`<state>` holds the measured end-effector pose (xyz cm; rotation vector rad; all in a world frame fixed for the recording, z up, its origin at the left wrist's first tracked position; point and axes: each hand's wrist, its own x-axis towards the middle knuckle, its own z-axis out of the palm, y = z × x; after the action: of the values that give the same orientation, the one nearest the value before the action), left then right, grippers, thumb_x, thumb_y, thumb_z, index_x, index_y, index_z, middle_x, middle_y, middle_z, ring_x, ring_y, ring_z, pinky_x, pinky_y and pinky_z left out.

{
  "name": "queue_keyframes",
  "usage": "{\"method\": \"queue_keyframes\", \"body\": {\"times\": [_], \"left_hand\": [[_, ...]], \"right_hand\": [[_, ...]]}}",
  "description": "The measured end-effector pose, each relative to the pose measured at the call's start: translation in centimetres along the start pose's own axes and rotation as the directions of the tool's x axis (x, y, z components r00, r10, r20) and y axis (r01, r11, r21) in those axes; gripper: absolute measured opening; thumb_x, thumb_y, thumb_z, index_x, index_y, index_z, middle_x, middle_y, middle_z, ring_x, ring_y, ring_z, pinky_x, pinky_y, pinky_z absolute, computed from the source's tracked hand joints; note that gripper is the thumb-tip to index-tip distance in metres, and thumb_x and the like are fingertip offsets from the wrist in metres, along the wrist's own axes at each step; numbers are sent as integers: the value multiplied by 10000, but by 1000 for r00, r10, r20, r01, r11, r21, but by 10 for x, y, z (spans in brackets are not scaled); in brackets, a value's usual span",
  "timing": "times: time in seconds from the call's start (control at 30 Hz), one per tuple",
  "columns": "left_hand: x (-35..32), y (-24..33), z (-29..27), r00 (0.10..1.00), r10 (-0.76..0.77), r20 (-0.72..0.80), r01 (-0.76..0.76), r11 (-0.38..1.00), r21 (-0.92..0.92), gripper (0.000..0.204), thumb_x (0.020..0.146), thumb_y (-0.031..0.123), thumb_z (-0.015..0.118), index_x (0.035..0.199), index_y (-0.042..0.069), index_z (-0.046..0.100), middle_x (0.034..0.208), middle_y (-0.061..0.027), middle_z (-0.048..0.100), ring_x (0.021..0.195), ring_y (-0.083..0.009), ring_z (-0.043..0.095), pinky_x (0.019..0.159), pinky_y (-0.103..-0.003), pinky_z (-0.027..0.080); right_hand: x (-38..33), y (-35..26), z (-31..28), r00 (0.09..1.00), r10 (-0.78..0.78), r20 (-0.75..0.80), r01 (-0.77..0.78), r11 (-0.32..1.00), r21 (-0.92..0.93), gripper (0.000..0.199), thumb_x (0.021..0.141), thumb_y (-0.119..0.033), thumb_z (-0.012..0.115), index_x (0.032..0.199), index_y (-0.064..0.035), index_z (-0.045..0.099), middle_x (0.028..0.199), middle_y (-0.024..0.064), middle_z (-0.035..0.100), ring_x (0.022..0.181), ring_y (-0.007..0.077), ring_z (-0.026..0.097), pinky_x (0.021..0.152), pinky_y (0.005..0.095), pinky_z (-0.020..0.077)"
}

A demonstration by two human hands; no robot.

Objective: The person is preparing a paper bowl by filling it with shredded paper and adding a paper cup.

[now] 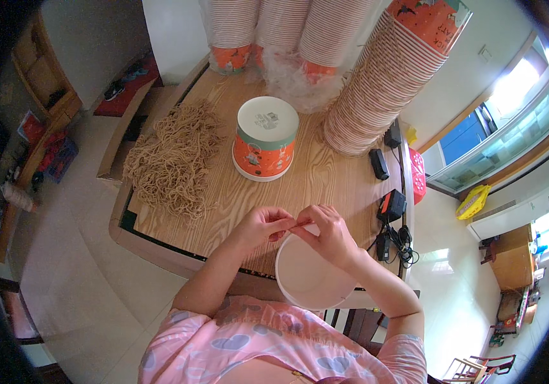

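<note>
A white-lined paper bucket is tilted with its open mouth toward me, at the table's near edge. My right hand is closed over its far rim, thumb inside the mouth. My left hand pinches right beside the right fingertips, at the rim; whatever is between its fingers is too small to make out. Beyond my hands an orange and green paper bucket stands upside down, its white base up. To its left lies a loose heap of tan twisted cords.
A tall nested stack of paper buckets leans at the back right. More stacks in clear plastic stand at the back. Along the right table edge lie a black and orange adapter, a black cable and a small black box.
</note>
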<state>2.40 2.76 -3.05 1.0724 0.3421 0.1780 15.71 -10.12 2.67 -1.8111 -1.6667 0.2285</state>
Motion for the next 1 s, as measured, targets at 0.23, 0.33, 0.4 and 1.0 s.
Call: {"method": "queue_keyframes", "body": {"times": [0.23,0.33,0.4,1.0], "left_hand": [[-1,-2,6,992,94,-90,-89,994,60,144,860,179,628,893,39,624,698,41,564,577,-31,483,508,-174,381],[-3,-1,7,984,127,-122,-111,986,126,140,863,177,624,886,38,625,711,41,573,587,-30,489,520,-172,392],[-3,-1,9,980,149,-132,-127,978,165,138,863,173,623,888,38,628,716,41,577,591,-28,494,516,-171,395],[-4,1,7,977,130,-170,-91,971,220,139,826,132,659,918,29,661,730,20,627,585,-21,526,483,-169,411]], "right_hand": [[3,4,-1,996,73,54,-81,982,171,146,783,-112,663,853,-1,601,797,109,615,767,254,614,667,337,487],[3,4,-1,989,111,94,-127,974,187,135,787,-110,657,833,1,596,788,111,612,755,248,610,661,329,485],[3,4,-1,989,115,95,-131,973,191,127,788,-103,653,833,0,594,785,112,610,748,247,609,657,329,485],[2,6,-1,989,116,90,-132,970,202,94,795,-76,628,836,-2,587,775,110,607,720,243,607,608,326,495]]}}
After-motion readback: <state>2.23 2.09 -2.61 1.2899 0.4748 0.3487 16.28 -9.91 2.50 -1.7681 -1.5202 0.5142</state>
